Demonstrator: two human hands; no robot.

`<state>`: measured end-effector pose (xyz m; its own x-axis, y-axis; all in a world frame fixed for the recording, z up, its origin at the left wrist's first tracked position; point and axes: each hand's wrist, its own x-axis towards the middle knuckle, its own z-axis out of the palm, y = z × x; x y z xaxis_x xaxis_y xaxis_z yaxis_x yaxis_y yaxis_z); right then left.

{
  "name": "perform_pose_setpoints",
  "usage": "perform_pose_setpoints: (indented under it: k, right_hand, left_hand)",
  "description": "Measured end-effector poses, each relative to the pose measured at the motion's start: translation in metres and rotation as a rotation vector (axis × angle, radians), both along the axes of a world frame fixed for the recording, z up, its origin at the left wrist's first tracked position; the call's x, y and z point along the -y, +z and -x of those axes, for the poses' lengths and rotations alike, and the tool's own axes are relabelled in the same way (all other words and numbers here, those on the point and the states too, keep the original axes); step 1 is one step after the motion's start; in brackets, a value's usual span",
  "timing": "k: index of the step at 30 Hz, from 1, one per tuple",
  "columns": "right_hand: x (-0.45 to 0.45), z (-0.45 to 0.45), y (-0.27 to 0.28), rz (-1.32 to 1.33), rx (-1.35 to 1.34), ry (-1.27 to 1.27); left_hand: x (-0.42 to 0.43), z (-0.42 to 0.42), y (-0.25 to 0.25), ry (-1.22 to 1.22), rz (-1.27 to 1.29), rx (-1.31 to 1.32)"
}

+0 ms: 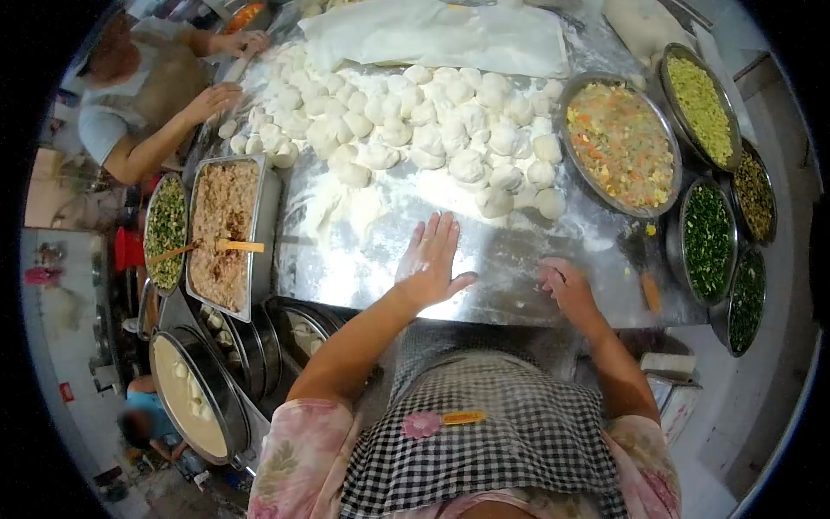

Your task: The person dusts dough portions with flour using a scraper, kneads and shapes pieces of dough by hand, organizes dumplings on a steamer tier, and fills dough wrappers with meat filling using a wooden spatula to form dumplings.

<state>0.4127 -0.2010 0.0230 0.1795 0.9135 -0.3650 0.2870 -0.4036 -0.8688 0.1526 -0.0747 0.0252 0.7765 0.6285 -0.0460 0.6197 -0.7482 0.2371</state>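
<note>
Here's the left hand (430,259), open and palm down, fingers spread towards the flour, thumb out to the side, right over the metal table (333,281). Over to the right hand (566,285): its fingers are loosely curled, low by the near edge, and I can't tell whether anything is pinched in there.

Just beyond both hands come the dough pieces (468,166), pale, rounded and dusted, crowded across the middle of the table, some touching, a few apart at the fringe. Behind them lies a white cloth (441,39).

Out to the right, 5 bowls of filling! The vegetable bowl (661,208), flecked with orange, is nearest the dough; the other 4 bowls (736,246) hold yellow and green mixes. A small orange-brown tool (650,294) lies near the right hand.

Swing left: a deep metal tray (270,199) of minced filling, a wooden utensil (240,246) resting in it, beside a bowl of chopped greens (164,288). And at the table's far left corner, another person (143,86) has 2 hands by the flour.
</note>
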Motion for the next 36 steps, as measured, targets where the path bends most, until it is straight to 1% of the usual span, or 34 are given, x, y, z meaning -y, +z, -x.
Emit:
perform_pose_setpoints:
  k: [4,8,10,11,13,15,17,18,20,21,22,25,26,27,28,29,30,33,34,35,36]
  right_hand:
    - [-0.001,-0.002,-0.002,-0.007,0.012,0.01]
    - [-0.002,-0.004,-0.002,0.059,-0.034,0.008]
    - [-0.01,-0.005,0.008,0.115,-0.037,0.03]
    - [-0.014,-0.004,0.009,0.098,-0.078,0.03]
    - [-0.024,0.001,0.01,0.065,-0.162,0.024]
    - [-0.041,0.022,0.032,0.056,-0.425,-0.071]
    - [-0.068,0.049,0.04,0.064,-0.665,-0.144]
    - [-0.084,0.064,0.038,0.08,-0.775,-0.169]
    - [-0.12,0.099,0.076,0.083,-1.253,-0.388]
    - [-0.136,0.102,0.09,-0.032,-1.306,-0.211]
    - [-0.149,0.102,0.104,-0.148,-1.352,-0.027]
    - [-0.162,0.095,0.154,-0.469,-1.051,-0.073]
    - [-0.161,0.098,0.169,-0.604,-0.9,-0.076]
    - [-0.163,0.105,0.151,-0.674,-0.649,0.08]
    - [-0.165,0.113,0.117,-0.735,-0.395,0.234]
    - [-0.16,0.12,0.101,-0.841,-0.111,0.321]
    - [-0.155,0.127,0.085,-0.957,0.172,0.372]
    - [-0.137,0.107,0.079,-0.437,0.608,0.505]
    - [-0.126,0.102,0.072,-0.363,0.629,0.523]
    - [-0.119,0.097,0.061,-0.307,0.652,0.553]
    - [-0.111,0.093,0.065,-0.233,0.511,0.481]
  left_hand:
    - [-0.007,-0.009,0.003,0.025,-0.018,-0.016]
    - [-0.006,-0.011,0.006,0.052,-0.026,0.012]
    - [-0.014,-0.009,-0.011,0.046,-0.007,-0.042]
    - [-0.022,-0.009,-0.021,0.041,0.003,-0.067]
    - [-0.043,-0.026,0.039,0.282,0.752,0.432]
    - [-0.044,-0.024,0.069,0.564,1.537,1.597]
    - [-0.04,-0.041,0.108,0.351,1.768,1.913]
    - [-0.04,-0.049,0.117,0.226,1.877,2.067]
    - [-0.047,-0.056,0.093,0.173,1.906,1.93]
    - [-0.053,-0.057,0.083,0.154,1.917,1.86]
    - [-0.062,-0.053,0.082,0.428,1.764,2.046]
    - [-0.091,-0.024,0.072,0.624,1.413,2.042]
    - [-0.093,-0.02,0.073,0.659,1.372,1.943]
    - [-0.091,-0.021,0.079,0.589,1.404,1.94]
    - [-0.087,-0.026,0.093,0.518,1.434,1.934]
    - [-0.082,-0.034,0.109,0.446,1.465,1.927]
    - [-0.075,-0.044,0.132,0.436,1.359,1.793]
    - [-0.082,-0.029,0.115,0.563,1.19,1.727]
    - [-0.085,-0.025,0.091,0.52,0.882,1.544]
    - [-0.079,-0.025,0.066,0.505,0.384,1.219]
    - [-0.064,-0.028,0.057,0.504,0.067,0.871]
